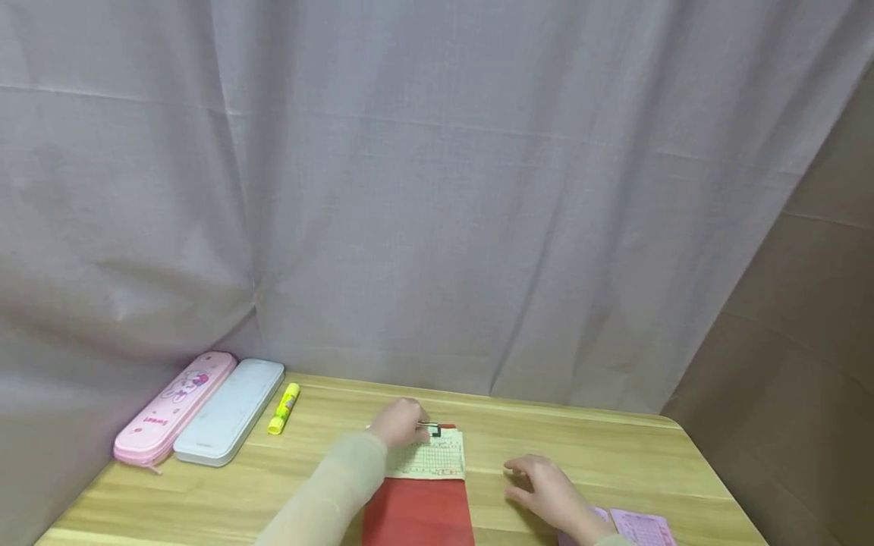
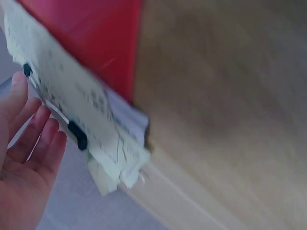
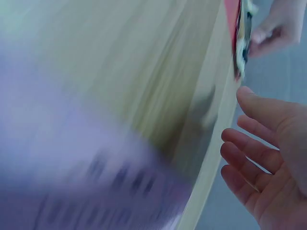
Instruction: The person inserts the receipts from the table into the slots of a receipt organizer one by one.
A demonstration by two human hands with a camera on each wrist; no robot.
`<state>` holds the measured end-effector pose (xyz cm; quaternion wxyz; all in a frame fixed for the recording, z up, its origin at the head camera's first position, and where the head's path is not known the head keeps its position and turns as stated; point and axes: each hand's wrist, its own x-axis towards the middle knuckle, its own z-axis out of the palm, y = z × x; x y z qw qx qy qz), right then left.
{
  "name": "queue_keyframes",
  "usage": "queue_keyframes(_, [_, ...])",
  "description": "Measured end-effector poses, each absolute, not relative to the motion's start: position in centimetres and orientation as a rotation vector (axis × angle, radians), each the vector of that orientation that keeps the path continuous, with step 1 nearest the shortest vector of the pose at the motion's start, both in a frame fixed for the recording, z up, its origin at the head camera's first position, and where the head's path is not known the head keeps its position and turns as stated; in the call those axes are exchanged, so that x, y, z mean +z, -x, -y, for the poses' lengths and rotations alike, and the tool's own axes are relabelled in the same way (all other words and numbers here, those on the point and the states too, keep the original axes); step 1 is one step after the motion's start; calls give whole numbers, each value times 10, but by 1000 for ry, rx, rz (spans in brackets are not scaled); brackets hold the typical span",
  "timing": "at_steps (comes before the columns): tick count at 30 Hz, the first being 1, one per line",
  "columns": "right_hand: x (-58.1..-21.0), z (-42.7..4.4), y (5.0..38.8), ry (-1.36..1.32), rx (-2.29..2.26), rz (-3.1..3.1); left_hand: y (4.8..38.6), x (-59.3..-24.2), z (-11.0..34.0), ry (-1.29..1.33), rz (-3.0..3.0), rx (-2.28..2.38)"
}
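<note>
The left hand [image 1: 398, 425] is at the clip [image 1: 438, 431] on the top edge of the pale sheets [image 1: 440, 460], which lie over the upper part of the red board [image 1: 419, 512] on the table [image 1: 614, 455]. Its fingers are gently bent with the tips along the clip; whether they pinch it I cannot tell. The right hand [image 1: 548, 489] is held over the wood, thumb and fingers spread apart, near the purple papers [image 1: 645, 528] by its wrist. At the table's far left lie two containers side by side, the pink case [image 1: 176, 409] and the white case [image 1: 228, 413], both closed, their contents hidden. A yellow glue stick [image 1: 284, 409] lies just right of the white one
</note>
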<state>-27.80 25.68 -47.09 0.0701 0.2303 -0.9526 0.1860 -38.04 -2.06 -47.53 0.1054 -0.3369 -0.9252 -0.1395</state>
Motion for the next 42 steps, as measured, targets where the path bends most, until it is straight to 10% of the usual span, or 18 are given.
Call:
queue_keyframes(18, [-471, -352, 255, -731, 414, 2950, 373, -478, 13, 851, 2792, -520])
queue_keyframes(42, [-484, -354, 255, -524, 536, 2908, 372, -477, 20, 792, 2849, -454])
